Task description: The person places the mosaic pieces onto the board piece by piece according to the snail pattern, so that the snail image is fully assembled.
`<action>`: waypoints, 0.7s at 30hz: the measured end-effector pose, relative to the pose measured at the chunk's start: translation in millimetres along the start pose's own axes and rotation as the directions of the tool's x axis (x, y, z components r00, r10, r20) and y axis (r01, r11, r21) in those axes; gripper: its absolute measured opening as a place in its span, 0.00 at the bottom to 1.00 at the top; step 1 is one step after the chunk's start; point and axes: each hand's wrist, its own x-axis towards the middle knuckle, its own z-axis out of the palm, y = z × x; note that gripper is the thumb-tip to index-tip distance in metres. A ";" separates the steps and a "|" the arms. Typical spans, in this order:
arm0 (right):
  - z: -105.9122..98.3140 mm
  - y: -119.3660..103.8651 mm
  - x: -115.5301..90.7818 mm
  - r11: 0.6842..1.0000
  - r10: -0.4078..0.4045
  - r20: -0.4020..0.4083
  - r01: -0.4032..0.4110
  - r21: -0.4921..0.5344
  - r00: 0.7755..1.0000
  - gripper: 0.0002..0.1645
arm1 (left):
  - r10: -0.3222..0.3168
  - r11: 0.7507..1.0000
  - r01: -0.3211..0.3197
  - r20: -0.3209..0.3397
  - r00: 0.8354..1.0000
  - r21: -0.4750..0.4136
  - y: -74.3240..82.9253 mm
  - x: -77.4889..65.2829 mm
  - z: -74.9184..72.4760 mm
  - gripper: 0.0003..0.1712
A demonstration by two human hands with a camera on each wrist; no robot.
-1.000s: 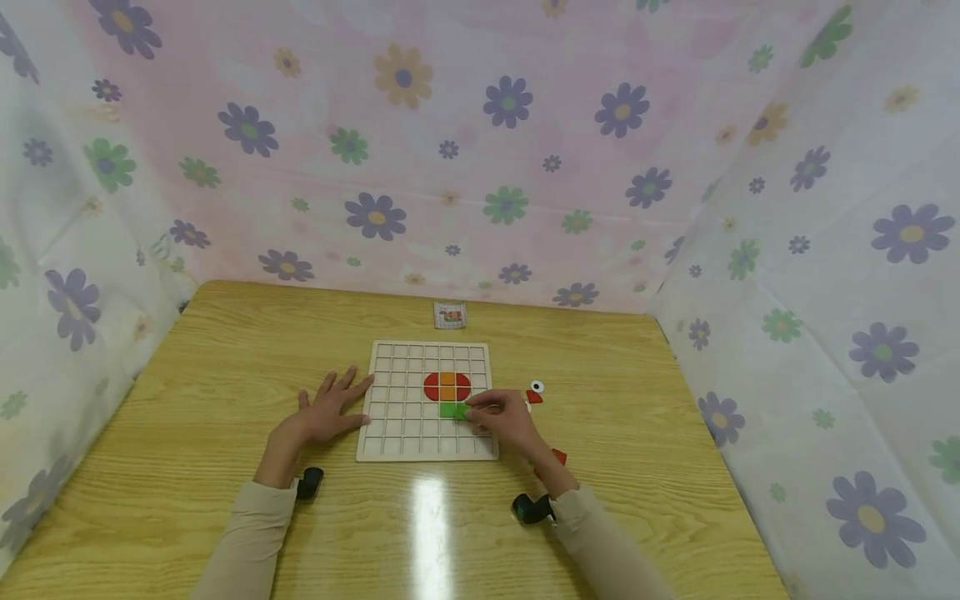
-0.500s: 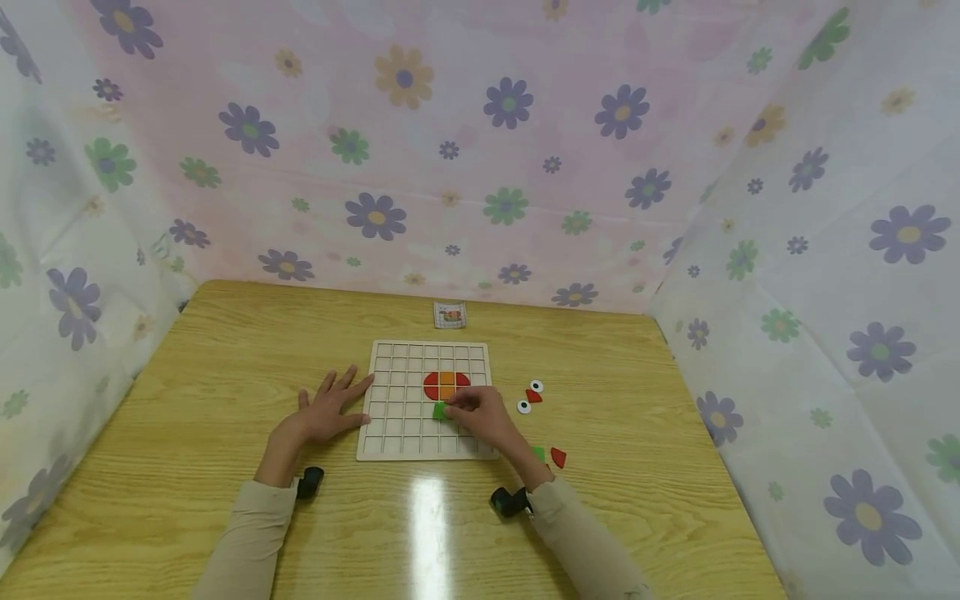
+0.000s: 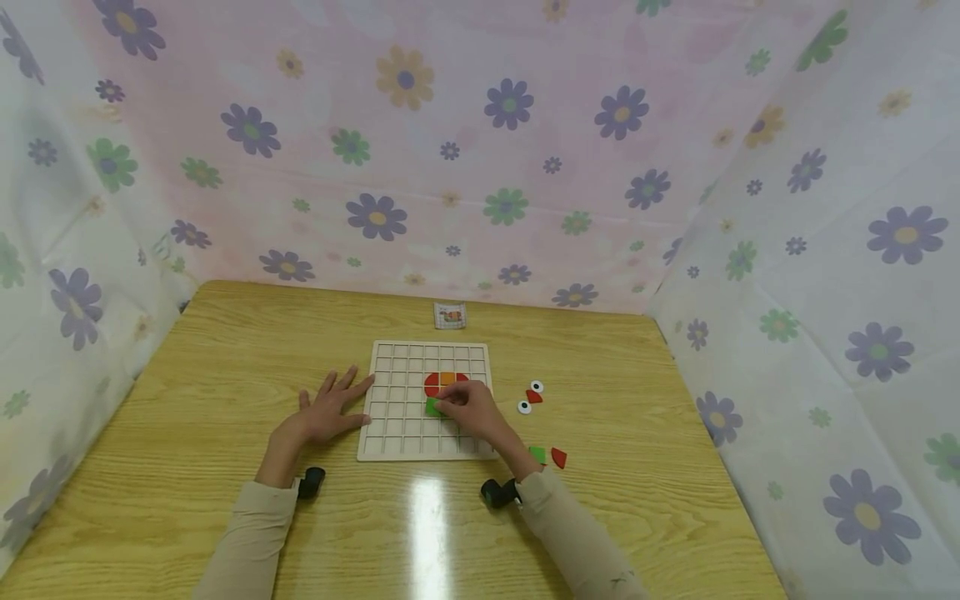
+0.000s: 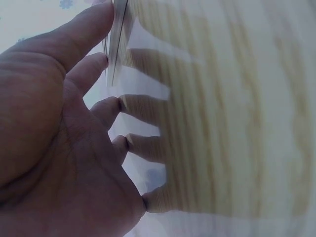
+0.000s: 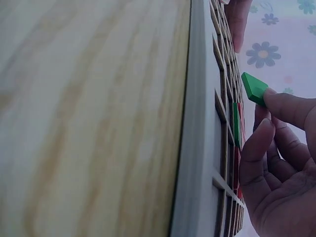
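My right hand (image 3: 472, 408) pinches a small green square tile (image 5: 254, 89) between thumb and fingers, tilted just above the wooden grid board (image 3: 393, 444). Another green tile (image 5: 236, 123) lies in the board, seen in the right wrist view but covered by the hand in the head view. Red rounded pieces (image 3: 432, 384) and an orange square (image 3: 447, 378) are set in the grid beyond the held tile, partly hidden. My left hand (image 3: 326, 414) rests on the table with fingers spread, its thumb and a fingertip touching the board's left edge.
Right of the board lie two white eye discs (image 3: 524, 407) with a red piece (image 3: 534, 397) between them. Nearer me are a loose green tile (image 3: 537, 454) and a red quarter-round piece (image 3: 558, 457). A small picture card (image 3: 450, 315) lies behind the board.
My right hand has moved left across the board with the green tile, uncovering loose pieces at the right. The left hand has stayed in place.
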 end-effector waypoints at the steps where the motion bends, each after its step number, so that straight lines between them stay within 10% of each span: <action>1: -0.2 -1.3 -0.1 1.000 0.006 0.004 -0.006 -0.005 1.000 0.07 | 0.000 1.000 0.000 -0.001 1.000 0.001 -0.3 0.3 0.3 0.42; 21: 3.6 -4.2 2.6 0.999 -0.009 0.007 0.009 -0.044 1.000 0.05 | -0.010 1.000 0.010 0.008 1.000 0.006 -2.1 1.6 0.7 0.42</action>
